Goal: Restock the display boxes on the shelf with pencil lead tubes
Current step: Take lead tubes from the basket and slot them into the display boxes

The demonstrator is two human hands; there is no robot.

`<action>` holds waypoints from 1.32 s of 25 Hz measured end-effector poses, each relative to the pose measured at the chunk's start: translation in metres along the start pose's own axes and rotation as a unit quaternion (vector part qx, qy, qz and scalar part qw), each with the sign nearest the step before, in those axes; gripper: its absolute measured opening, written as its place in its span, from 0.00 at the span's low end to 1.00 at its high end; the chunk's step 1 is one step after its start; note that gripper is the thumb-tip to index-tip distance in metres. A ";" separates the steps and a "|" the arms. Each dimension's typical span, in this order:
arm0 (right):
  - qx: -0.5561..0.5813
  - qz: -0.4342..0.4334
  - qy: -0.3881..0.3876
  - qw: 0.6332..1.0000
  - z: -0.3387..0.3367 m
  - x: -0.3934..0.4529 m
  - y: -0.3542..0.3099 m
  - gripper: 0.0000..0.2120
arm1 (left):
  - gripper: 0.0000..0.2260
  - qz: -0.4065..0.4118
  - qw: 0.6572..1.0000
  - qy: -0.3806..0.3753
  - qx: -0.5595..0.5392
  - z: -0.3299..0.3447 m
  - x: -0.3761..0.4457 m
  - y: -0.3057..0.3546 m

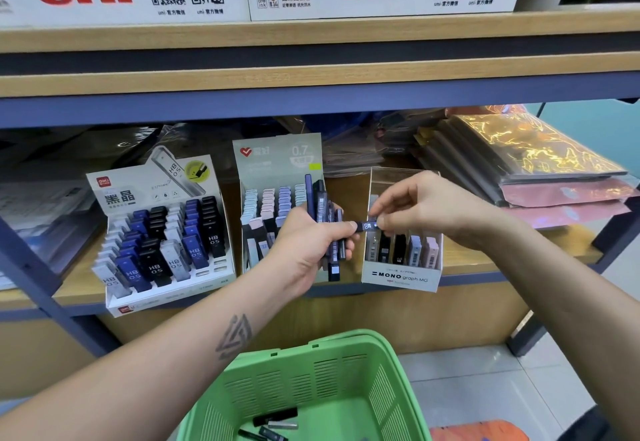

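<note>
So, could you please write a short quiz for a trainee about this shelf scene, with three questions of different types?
1. True or false: the left hand holds a bundle of lead tubes.
2. The right hand pinches one dark tube. It is over which box? A) the Deli HB 0.5 box B) the MONO graph box C) the green basket
3. Fill in: the middle display box is marked ___.

Key: 1 true; 2 B; 3 0.7

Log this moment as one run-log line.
left hand: grips tube bundle | right hand: pinches one tube | above MONO box
</note>
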State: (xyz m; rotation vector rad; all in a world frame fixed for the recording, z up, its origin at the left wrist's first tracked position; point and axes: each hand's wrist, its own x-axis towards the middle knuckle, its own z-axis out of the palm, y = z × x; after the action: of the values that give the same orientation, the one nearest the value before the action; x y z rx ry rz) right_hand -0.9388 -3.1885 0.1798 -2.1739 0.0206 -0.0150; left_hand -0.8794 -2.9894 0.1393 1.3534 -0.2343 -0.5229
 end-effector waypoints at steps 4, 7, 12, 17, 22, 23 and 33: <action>-0.168 -0.067 -0.051 0.982 0.012 -0.003 -0.008 0.09 | 0.14 0.037 0.996 -0.027 0.070 0.008 -0.003 -0.001; -0.204 -0.042 -0.004 0.978 0.007 -0.004 -0.004 0.07 | 0.14 0.019 0.999 -0.029 0.033 0.013 -0.003 -0.004; -0.060 -0.011 0.220 0.974 -0.021 -0.012 0.000 0.07 | 0.14 -0.004 0.999 -0.031 -0.014 0.013 -0.001 -0.005; -0.207 -0.026 0.261 0.943 -0.024 0.000 0.017 0.10 | 0.18 -0.014 1.000 -0.027 -0.005 0.013 0.000 -0.010; -0.288 -0.033 0.254 0.923 -0.014 0.015 0.028 0.06 | 0.19 -0.015 0.999 -0.029 0.005 0.011 -0.001 -0.012; -0.304 -0.031 0.251 0.919 -0.012 0.017 0.030 0.07 | 0.19 -0.016 0.999 -0.029 0.005 0.011 -0.001 -0.012; -0.394 -0.018 0.237 0.888 0.004 0.036 0.054 0.08 | 0.12 -0.020 0.999 -0.041 0.010 0.011 -0.001 -0.016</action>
State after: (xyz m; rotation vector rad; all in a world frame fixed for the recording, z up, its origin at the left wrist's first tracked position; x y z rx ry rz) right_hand -0.9029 -3.2160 0.1332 -2.9264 0.3158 -0.6645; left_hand -0.8890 -3.0005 0.1268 1.3602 -0.2798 -0.6116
